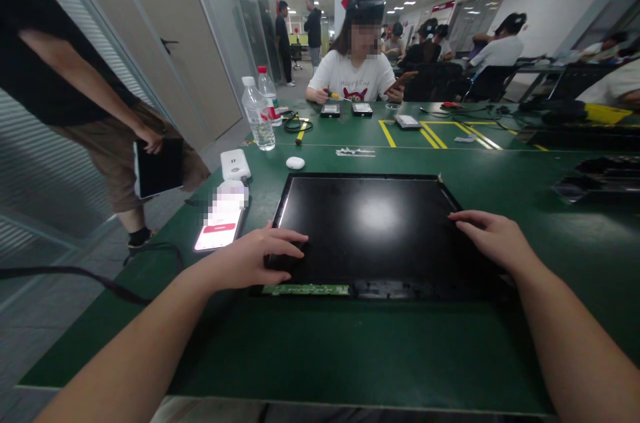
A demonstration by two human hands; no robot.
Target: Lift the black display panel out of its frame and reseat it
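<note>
A black LCD screen panel [365, 230] lies face up in a thin dark frame on the green table [350, 350], with a bright reflection on its glass. Along its near edge runs a narrow green circuit board [306, 290]. My left hand [273, 253] rests at the panel's left edge, fingers spread over the dark surface. At the right edge, my right hand [493, 236] has its fingers stretched out, the tips touching the border. Neither hand is wrapped round anything that I can see. The undersides of both hands are hidden.
Left of the panel are a lit phone [223, 216], a white power bank [235, 164], a white earbud case [295, 162] and water bottles [259, 118]. Across the table a person [353, 70] handles a screwdriver near hard drives [362, 109]. Another person [75, 70] stands left.
</note>
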